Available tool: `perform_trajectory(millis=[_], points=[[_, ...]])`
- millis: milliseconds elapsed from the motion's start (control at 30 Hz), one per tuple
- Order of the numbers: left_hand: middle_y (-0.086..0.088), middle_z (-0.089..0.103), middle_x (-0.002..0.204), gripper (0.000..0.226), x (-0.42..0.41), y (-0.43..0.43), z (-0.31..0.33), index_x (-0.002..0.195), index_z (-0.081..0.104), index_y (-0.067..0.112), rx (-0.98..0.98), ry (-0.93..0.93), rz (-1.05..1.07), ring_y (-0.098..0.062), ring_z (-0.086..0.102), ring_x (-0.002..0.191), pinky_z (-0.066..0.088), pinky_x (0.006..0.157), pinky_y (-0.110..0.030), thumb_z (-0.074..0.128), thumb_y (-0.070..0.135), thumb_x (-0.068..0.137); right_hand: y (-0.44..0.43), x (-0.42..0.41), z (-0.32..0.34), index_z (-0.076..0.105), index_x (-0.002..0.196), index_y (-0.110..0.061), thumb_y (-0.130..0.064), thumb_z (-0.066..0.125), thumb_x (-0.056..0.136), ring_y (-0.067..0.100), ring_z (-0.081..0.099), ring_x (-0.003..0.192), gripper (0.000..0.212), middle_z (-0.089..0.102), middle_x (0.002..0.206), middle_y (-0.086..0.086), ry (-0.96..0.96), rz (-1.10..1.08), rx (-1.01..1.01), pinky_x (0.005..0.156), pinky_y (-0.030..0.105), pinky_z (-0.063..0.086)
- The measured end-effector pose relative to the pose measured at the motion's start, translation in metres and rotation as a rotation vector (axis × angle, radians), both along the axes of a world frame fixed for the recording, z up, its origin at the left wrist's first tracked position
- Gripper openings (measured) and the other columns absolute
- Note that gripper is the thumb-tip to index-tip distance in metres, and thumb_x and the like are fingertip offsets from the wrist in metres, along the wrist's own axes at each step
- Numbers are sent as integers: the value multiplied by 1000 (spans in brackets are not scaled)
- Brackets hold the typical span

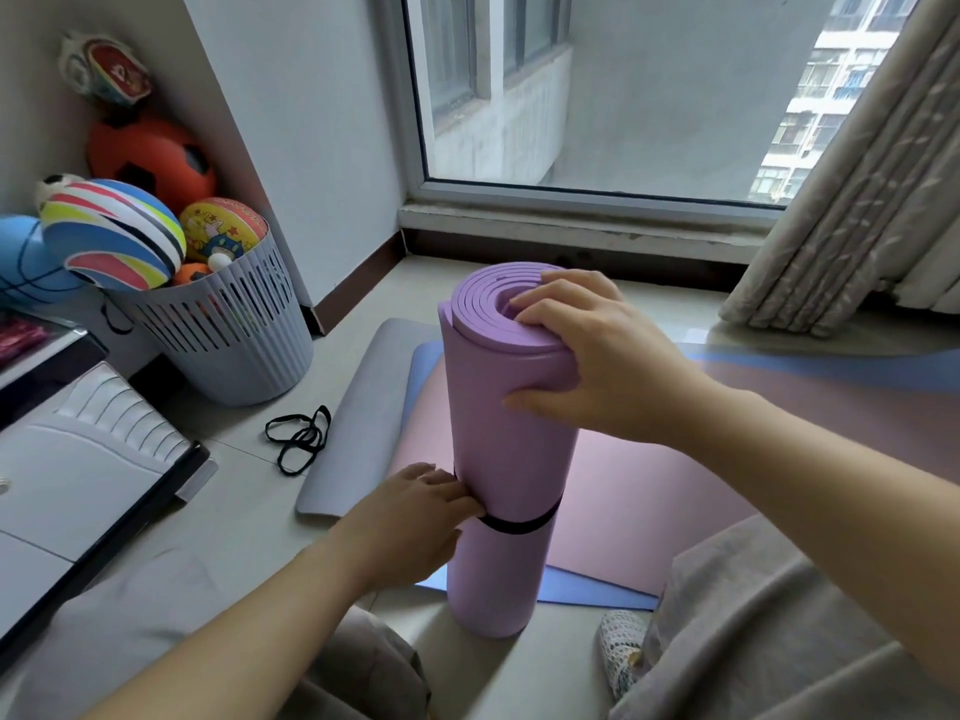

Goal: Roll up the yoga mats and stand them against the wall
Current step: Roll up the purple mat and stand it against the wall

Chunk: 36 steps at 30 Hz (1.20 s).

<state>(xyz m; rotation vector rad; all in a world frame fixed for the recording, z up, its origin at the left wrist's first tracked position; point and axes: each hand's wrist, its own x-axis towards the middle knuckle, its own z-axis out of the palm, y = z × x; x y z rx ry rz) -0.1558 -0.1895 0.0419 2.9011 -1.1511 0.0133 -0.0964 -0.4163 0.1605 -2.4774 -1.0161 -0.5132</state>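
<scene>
A rolled purple yoga mat (pixel 511 449) stands upright on the floor in the middle of the view. My right hand (pixel 587 356) grips its top end, fingers over the spiral edge and thumb on the side. My left hand (pixel 415 517) touches a black elastic band (pixel 524 524) that circles the roll low down, fingers at the band's left side. Beneath and behind the roll, a pink mat (pixel 675 475), a blue mat (pixel 582 589) and a grey mat (pixel 353 423) lie flat on the floor.
Loose black bands (pixel 301 439) lie on the floor left of the roll. A grey slatted basket (pixel 228 330) full of balls stands in the left corner by the wall (pixel 311 148). A window ledge (pixel 571 226) and a curtain (pixel 841 226) are behind. A white cabinet (pixel 78 459) is at left.
</scene>
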Motion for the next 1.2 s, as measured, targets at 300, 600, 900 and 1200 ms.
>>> perform_trajectory(millis=[300, 600, 900, 1200], points=[[9, 62, 106, 22, 12, -13, 103, 104, 56, 33, -1254, 434, 798, -12, 59, 102, 51, 87, -38, 48, 51, 95, 16, -15, 5, 64, 114, -14, -54, 68, 65, 28, 43, 126, 63, 64, 112, -1, 18, -22, -29, 102, 33, 38], [15, 63, 98, 31, -3, -36, 135, 104, 51, 34, -1132, 731, 664, 7, 62, 82, 53, 69, -17, 65, 44, 79, -22, -4, 49, 49, 124, -44, -57, 81, 62, 15, 10, 143, 72, -1, 157, -14, 200, 193, -510, 112, 33, 30], [9, 67, 105, 30, 11, -45, 183, 114, 58, 34, -982, 650, 690, -9, 62, 96, 53, 81, -36, 62, 46, 87, -21, 7, 69, 62, 106, -28, -48, 81, 64, 16, 48, 125, 50, 14, 154, -10, 184, 211, -394, 92, 35, 47], [4, 50, 136, 79, 92, -50, 223, 145, 30, 29, -952, 285, 510, -13, 51, 121, 41, 105, -36, 64, 47, 76, -27, 58, 98, 61, 109, -30, -52, 80, 65, 19, 51, 116, 53, 20, 155, -12, -120, 5, -276, 79, 33, 45]])
